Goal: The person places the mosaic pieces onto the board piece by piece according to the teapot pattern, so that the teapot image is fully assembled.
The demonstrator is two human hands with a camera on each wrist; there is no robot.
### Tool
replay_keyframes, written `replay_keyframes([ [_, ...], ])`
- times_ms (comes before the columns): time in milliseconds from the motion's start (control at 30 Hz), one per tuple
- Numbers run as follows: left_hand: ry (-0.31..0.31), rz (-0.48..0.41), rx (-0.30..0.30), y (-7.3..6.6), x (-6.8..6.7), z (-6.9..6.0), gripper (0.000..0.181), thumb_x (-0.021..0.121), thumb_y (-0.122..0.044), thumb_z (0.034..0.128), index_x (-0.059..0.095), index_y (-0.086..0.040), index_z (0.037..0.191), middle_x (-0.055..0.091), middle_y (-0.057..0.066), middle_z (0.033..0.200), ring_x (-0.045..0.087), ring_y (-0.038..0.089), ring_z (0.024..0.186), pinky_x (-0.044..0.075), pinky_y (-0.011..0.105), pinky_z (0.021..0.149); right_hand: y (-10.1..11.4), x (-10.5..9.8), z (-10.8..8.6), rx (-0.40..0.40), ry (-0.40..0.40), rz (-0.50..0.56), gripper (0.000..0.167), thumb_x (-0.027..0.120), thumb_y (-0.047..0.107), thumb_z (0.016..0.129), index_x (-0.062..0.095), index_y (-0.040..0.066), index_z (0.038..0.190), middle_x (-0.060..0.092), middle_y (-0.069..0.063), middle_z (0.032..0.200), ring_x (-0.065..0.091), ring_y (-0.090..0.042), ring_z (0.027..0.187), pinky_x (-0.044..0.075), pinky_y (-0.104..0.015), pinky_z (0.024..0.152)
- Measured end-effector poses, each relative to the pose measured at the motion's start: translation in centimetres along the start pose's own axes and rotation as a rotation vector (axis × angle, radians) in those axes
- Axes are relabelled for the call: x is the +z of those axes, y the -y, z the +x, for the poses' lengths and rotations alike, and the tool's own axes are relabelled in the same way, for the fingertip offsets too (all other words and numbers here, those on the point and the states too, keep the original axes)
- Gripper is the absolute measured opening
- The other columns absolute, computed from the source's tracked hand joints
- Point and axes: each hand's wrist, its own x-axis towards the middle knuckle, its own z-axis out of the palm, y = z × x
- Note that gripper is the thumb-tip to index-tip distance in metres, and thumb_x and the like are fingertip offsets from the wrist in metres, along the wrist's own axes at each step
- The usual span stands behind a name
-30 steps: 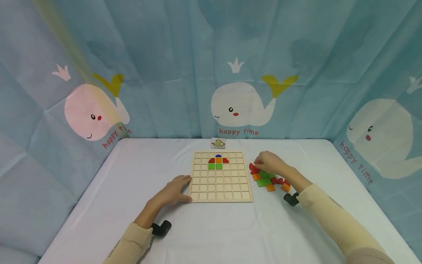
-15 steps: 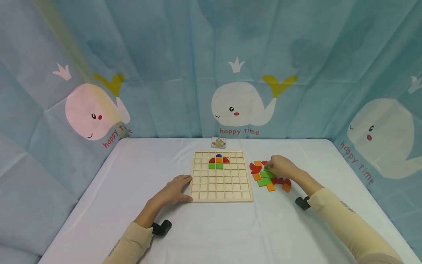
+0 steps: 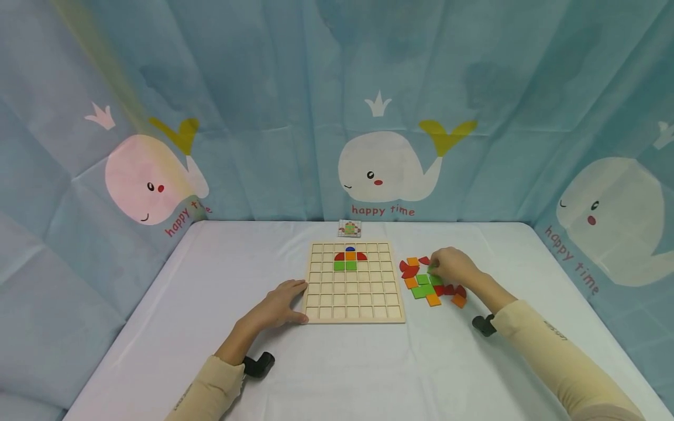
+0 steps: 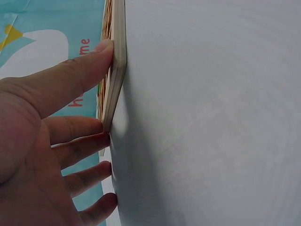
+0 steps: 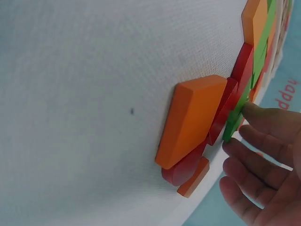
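A pale wooden grid board [image 3: 351,297] lies mid-table. In its upper part sit a blue half-round piece [image 3: 350,249], an orange square [image 3: 350,256] with red curved pieces on both sides, and two green squares [image 3: 339,266] below. My left hand [image 3: 279,304] rests along the board's left edge, fingers spread and fairly straight; in the left wrist view the thumb [image 4: 89,63] touches the wooden rim. My right hand [image 3: 454,266] is over the loose pieces right of the board. Between its thumb and fingers it pinches a green tile [image 5: 239,110], partly hidden in the head view.
Loose orange, red and green tiles [image 3: 423,290] lie on the white tablecloth [image 3: 368,368] beside the board. A small pattern card [image 3: 350,228] lies behind the board. A blue whale-print curtain [image 3: 295,117] rises at the back and sides.
My right hand has moved right and slightly nearer across the loose pieces, uncovering orange and red ones, and now pinches a green tile. My left hand and the board have stayed put.
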Motion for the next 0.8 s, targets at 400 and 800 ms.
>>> replay_keyframes([
  [400, -0.002, -0.026, -0.042, 0.00, 0.28, 0.13, 0.085, 0.083, -0.026, 0.0745, 0.043, -0.003, 0.146, 0.038, 0.015, 0.155, 0.027, 0.038, 0.146, 0.027, 0.060, 0.115, -0.34, 0.27, 0.09, 0.017, 0.006, 0.031, 0.029, 0.071, 0.014, 0.087, 0.070, -0.002, 0.111, 0.070, -0.016, 0.104, 0.059, -0.022, 0.081, 0.058, -0.042, 0.084],
  [800, -0.008, -0.024, -0.030, 0.24, 0.40, 0.23, 0.084, 0.083, -0.025, 0.0744, 0.043, -0.002, 0.145, 0.039, 0.015, 0.154, 0.028, 0.038, 0.146, 0.028, 0.059, 0.115, -0.40, 0.37, 0.19, 0.003, -0.008, 0.056, 0.031, 0.073, 0.015, 0.087, 0.069, -0.002, 0.112, 0.070, -0.016, 0.107, 0.059, -0.022, 0.084, 0.057, -0.043, 0.088],
])
